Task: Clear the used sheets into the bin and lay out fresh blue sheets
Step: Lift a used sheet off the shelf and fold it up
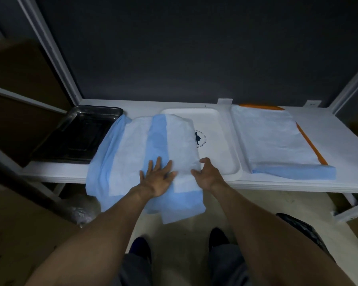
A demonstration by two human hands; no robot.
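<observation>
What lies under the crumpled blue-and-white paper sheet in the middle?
Under the blue-and-white paper sheet lies a white plastic tray with a dark round logo. Its right part shows; its left part and half the logo are covered.

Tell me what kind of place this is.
Likely a clinic or lab prep bench: a blue disposable sheet draped over a white shelf, with a steel tray and a white plastic tray. A cardboard box at left hints at storage.

White shelf [339,141], front view. From left to right it carries a dark metal tray [79,135], folded blue sheets [132,145] overhanging the front edge, a white tray [221,153] partly beneath them, and an orange tray [262,106] covered by a blue sheet [273,137].
</observation>
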